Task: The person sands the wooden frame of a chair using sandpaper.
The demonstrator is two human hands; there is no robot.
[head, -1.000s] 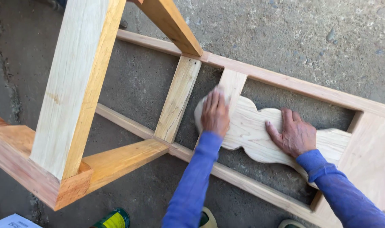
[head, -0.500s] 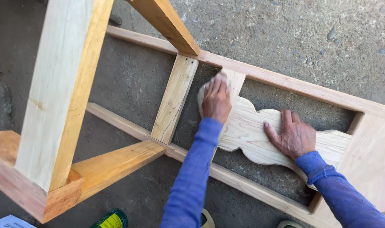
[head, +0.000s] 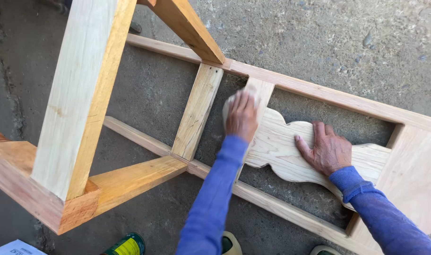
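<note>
Pale grained wooden frame (head: 319, 94), blue sleeves (head: 211, 198), grey concrete floor (head: 319, 33).

Both hands on splat (head: 291, 146) (left (head: 242, 115), right (head: 328, 150)), inside frame (head: 329, 97).

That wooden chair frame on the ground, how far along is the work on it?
The chair frame looks fully joined: rails, cross slat and curved back splat are fitted. In hand: the left hand rubs the splat's upper end, the right hand pressing it flat. The wood is bare and pale, so any coating seems left; a can stands nearby.
</note>
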